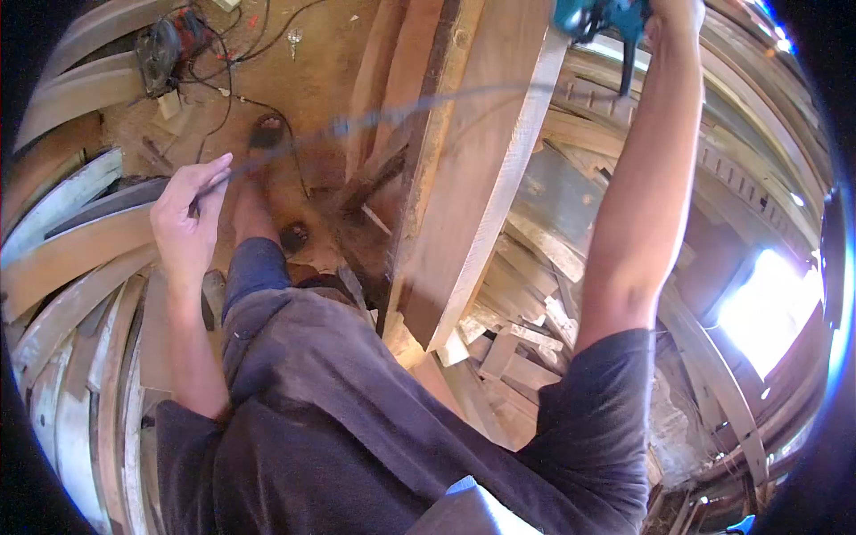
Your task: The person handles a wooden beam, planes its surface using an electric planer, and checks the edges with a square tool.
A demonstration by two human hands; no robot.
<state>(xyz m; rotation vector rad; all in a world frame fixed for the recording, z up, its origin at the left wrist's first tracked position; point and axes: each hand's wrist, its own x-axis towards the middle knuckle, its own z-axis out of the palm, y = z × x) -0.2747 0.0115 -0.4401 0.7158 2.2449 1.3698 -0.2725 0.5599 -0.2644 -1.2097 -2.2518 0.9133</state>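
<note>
Teal power tool (624, 16) is sitting grasped in the right hand (677, 18) while the left hand (185, 214) is holding a thin dark cord (446, 95), ideally clear of the brown wooden beam (477, 152).

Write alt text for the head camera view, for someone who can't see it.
A person's right hand holds a teal power tool, cut off at the top edge, while the left hand holds a blurred dark cable stretching across a long wooden beam. A red and grey power tool sits on the floor, upper left, amid timber.
</note>
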